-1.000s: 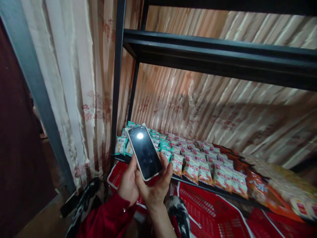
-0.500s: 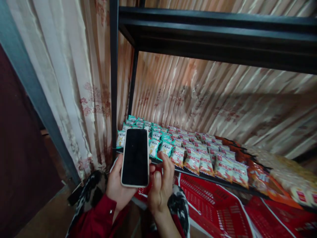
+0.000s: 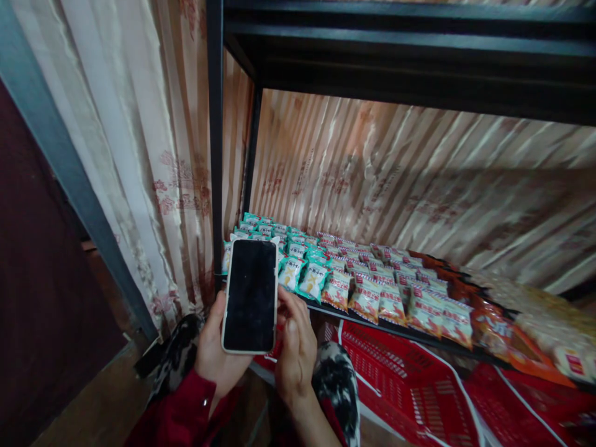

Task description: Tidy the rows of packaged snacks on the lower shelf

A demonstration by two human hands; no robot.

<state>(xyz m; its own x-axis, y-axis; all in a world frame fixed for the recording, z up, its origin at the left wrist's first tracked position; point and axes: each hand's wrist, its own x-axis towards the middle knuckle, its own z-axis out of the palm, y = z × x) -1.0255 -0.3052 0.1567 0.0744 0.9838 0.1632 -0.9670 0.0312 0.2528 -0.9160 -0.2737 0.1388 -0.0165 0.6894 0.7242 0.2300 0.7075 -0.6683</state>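
Note:
A smartphone [image 3: 250,297] with a dark screen and a pale case is upright in front of me, screen towards me. My left hand [image 3: 220,360] is closed round its lower left side, thumb along the edge. Against the phone's right edge rests my right hand [image 3: 295,354], its fingers curled together and the fingertips partly hidden by the phone. Just behind the phone stand small green-and-white snack packets [image 3: 315,279], some of them covered by it.
The low shelf also bears red-and-white snack packets [image 3: 365,298], orange bags [image 3: 491,326] and clear bags [image 3: 540,320]. Red baskets [image 3: 405,385] sit below it. A black shelf post [image 3: 215,143] rises at left beside a pale curtain [image 3: 135,155]. Another shelf board [image 3: 395,74] spans above.
My right hand has moved up and left to the phone's edge, and its raised index finger has come down against the side. The phone has shifted slightly left; the view has tilted a little.

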